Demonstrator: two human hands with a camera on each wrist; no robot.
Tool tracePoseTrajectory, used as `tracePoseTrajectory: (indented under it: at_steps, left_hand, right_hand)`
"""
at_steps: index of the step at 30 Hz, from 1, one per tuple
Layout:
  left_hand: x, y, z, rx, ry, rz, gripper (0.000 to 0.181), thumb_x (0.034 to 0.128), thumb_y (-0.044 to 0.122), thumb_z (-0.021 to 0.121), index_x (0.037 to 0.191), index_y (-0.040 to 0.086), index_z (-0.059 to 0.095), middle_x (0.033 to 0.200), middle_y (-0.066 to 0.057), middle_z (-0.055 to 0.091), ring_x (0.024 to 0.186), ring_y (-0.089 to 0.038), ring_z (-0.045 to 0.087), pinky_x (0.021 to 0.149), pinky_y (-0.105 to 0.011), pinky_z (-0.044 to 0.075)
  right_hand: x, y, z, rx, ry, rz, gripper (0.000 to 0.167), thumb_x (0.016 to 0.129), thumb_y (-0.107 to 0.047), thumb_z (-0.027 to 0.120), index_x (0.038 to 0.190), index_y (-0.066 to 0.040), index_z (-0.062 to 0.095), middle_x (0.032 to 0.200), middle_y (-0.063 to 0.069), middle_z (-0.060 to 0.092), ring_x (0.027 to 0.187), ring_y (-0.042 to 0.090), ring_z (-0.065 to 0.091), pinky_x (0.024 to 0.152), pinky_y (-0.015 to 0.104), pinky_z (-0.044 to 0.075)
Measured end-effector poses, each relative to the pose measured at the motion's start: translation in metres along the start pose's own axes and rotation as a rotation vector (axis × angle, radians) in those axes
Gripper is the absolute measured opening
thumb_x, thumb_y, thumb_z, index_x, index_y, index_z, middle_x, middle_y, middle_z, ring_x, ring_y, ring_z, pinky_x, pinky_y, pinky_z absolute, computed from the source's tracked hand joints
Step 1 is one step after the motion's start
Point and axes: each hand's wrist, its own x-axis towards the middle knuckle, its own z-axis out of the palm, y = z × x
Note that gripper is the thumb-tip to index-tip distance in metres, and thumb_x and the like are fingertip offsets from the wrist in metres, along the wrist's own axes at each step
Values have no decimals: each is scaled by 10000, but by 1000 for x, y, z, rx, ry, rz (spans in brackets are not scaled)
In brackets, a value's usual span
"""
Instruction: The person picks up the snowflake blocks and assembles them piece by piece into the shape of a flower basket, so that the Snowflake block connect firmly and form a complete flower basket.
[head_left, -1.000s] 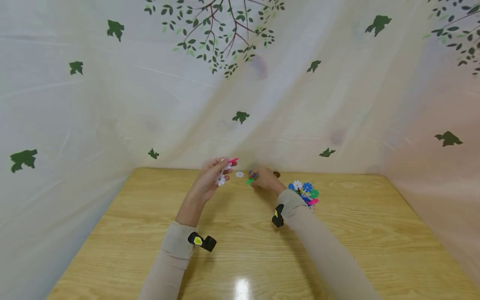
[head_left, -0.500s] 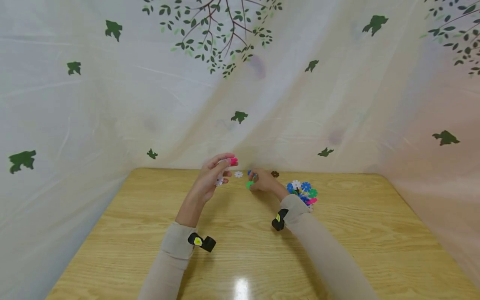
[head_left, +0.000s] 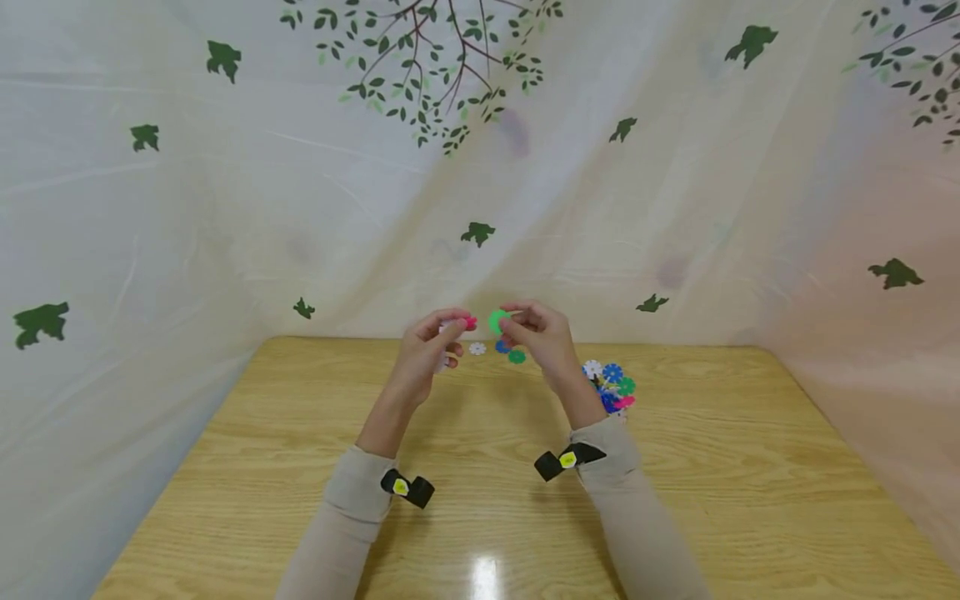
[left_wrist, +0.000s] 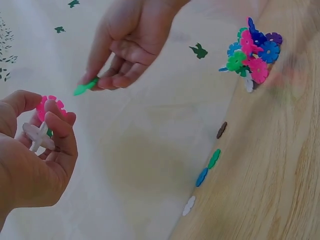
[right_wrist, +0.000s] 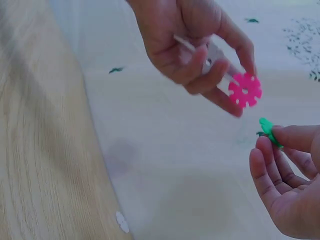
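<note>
My left hand [head_left: 414, 360] holds a small joined piece of flower-shaped interlocking discs. It has white discs [left_wrist: 38, 137] and a pink disc [right_wrist: 245, 90] at the fingertips; a bit of green shows behind the white in the left wrist view. Facing it, my right hand [head_left: 549, 340] pinches a light green disc [head_left: 497, 321] between thumb and fingers. A narrow gap separates the green disc from the pink one. Below the hands lie a loose white disc [head_left: 477, 348], a blue disc [head_left: 502, 346] and a darker green disc [head_left: 517, 357].
A cluster of joined multicoloured discs [left_wrist: 252, 52] stands on the wooden table [head_left: 480, 467], right of my right forearm. A brown disc [left_wrist: 221, 130] lies near the table's back edge. Behind that edge hangs a pale curtain [head_left: 360, 233] printed with leaves and birds.
My right hand has picked up the light green disc from the table and raised it towards the left hand. The left hand has turned its piece slightly, the pink disc staying at the fingertips.
</note>
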Motion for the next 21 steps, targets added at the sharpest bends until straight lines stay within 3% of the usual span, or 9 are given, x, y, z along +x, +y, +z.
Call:
tracePoseTrajectory:
  at_steps: [5,11,21]
  left_hand:
    - [0,-4,3,2,8,10,109,1007,175,644,1090,175,716,996,81,739,625,-58,547,533,-178,448]
    - [-4,-3,7,18,0,36,152,998,164,654,1139,121,690,995,52,723,649,-76,526,547,-201,445]
    - [-5,-1,6,-26,-18,23,168,983,129,671,1147,123,704,932,99,716,758,-77,599,576,-198,503]
  right_hand:
    - [-5,-6,9,56,46,-61,298,957,-8,679,1213,133,620,786,-82,699,679,81,666,674,234,591]
    - [-8,-7,16,74,85,-77,275,946,16,682,1185,139,624,763,-87,702,628,59,644,629,199,568]
    - [-11,-10,16,95,89,-128,251,947,34,669,1164,153,624,751,-56,690,617,58,631,616,187,548]
